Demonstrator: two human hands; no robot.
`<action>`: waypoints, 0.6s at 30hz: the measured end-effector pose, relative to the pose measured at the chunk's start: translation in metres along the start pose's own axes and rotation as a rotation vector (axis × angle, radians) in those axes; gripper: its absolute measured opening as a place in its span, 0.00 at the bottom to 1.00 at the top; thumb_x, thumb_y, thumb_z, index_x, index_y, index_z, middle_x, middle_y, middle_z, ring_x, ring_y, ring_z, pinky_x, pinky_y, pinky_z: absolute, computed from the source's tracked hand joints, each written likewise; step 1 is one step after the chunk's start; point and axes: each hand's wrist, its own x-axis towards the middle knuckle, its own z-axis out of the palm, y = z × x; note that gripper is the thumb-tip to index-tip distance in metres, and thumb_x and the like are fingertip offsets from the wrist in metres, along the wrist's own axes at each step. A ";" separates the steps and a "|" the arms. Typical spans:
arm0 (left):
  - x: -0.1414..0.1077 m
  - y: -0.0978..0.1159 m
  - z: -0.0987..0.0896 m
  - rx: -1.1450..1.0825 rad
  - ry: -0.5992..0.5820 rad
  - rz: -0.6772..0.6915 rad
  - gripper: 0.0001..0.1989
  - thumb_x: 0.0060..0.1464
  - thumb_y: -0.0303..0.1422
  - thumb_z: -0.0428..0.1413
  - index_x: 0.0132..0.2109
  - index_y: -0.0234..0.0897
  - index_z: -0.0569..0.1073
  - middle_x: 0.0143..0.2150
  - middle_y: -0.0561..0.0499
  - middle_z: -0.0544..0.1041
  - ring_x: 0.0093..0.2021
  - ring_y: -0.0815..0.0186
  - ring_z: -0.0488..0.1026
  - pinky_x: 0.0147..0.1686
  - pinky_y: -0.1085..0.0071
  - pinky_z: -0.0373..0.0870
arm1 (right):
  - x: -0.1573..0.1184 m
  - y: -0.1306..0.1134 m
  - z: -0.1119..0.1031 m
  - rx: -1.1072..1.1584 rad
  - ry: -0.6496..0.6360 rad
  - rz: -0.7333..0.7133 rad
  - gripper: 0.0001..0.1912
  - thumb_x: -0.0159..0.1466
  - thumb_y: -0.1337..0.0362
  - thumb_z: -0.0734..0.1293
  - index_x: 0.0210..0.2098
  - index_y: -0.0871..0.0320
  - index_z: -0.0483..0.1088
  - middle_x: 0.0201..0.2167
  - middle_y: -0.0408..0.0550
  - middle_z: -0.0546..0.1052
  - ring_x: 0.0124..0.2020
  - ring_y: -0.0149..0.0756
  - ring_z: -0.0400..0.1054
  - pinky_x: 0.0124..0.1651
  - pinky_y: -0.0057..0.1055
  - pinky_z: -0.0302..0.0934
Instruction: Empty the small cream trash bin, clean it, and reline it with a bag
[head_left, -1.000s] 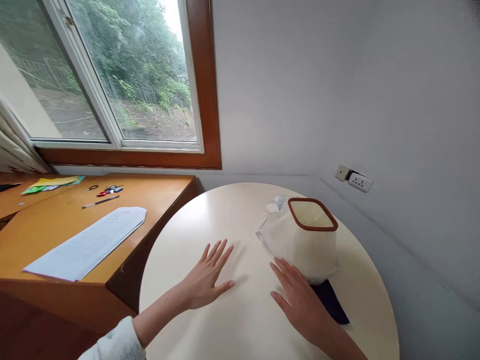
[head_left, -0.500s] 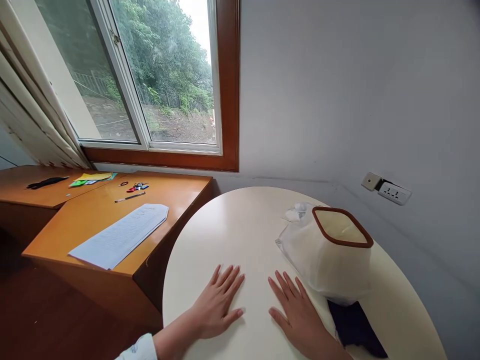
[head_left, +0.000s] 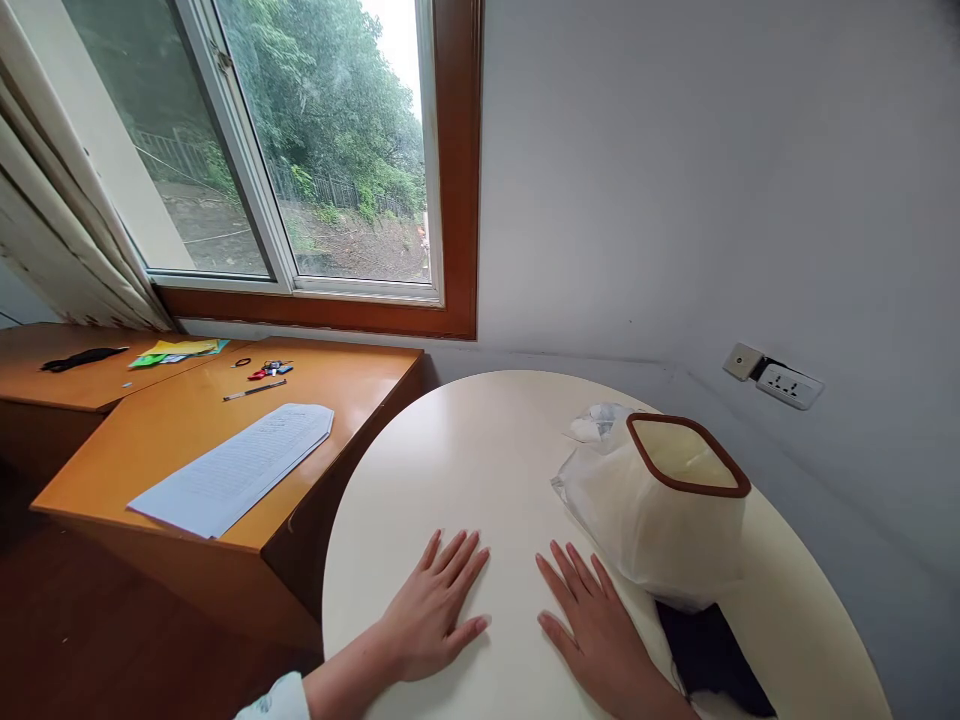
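Observation:
My left hand (head_left: 436, 608) lies flat on the round cream table (head_left: 457, 450), its fingers spread and nothing under or in it that I can see. Palm down beside it, my right hand (head_left: 592, 630) rests with fingers apart, also holding nothing. Just beyond the right hand stands a pale bin (head_left: 682, 545) with a brown square rim (head_left: 690, 489) and a translucent plastic bag around it. A dark navy cloth-like piece (head_left: 712, 655) lies between the bin and my right forearm, partly hidden.
A wooden desk (head_left: 180, 430) to the left carries a stack of papers (head_left: 240, 465), a pen (head_left: 255, 390), small red and blue items (head_left: 270, 370), coloured papers (head_left: 180, 348) and a black item (head_left: 84, 359). Behind the table is a wall with a socket (head_left: 789, 385).
Both hands stay flat in the same places on the table. The view has shifted very slightly; nothing has been picked up or moved.

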 end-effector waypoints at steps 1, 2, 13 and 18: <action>0.000 0.000 0.001 0.005 0.004 0.002 0.34 0.59 0.48 0.37 0.63 0.43 0.28 0.66 0.48 0.36 0.66 0.54 0.37 0.61 0.49 0.35 | 0.000 0.000 0.001 -0.005 0.003 0.002 0.28 0.65 0.48 0.47 0.63 0.44 0.38 0.65 0.40 0.41 0.65 0.40 0.34 0.64 0.48 0.33; 0.000 0.000 0.001 0.009 0.008 0.004 0.34 0.59 0.48 0.37 0.63 0.43 0.28 0.67 0.48 0.36 0.66 0.54 0.38 0.61 0.49 0.35 | 0.000 0.000 0.001 -0.010 0.006 0.004 0.28 0.65 0.48 0.46 0.63 0.44 0.38 0.65 0.39 0.41 0.65 0.40 0.34 0.64 0.48 0.33; 0.000 -0.001 0.001 0.027 0.022 0.007 0.33 0.59 0.48 0.37 0.64 0.43 0.32 0.67 0.48 0.38 0.66 0.54 0.39 0.61 0.49 0.38 | -0.002 -0.004 -0.004 -0.002 0.000 0.023 0.28 0.65 0.48 0.46 0.63 0.45 0.39 0.65 0.39 0.42 0.65 0.40 0.34 0.64 0.47 0.31; 0.000 -0.001 0.002 0.043 0.037 0.013 0.33 0.59 0.47 0.38 0.64 0.43 0.33 0.66 0.48 0.40 0.65 0.54 0.40 0.61 0.50 0.40 | -0.002 -0.005 -0.005 0.010 -0.018 0.040 0.29 0.65 0.47 0.45 0.63 0.46 0.39 0.65 0.39 0.41 0.65 0.38 0.32 0.64 0.46 0.29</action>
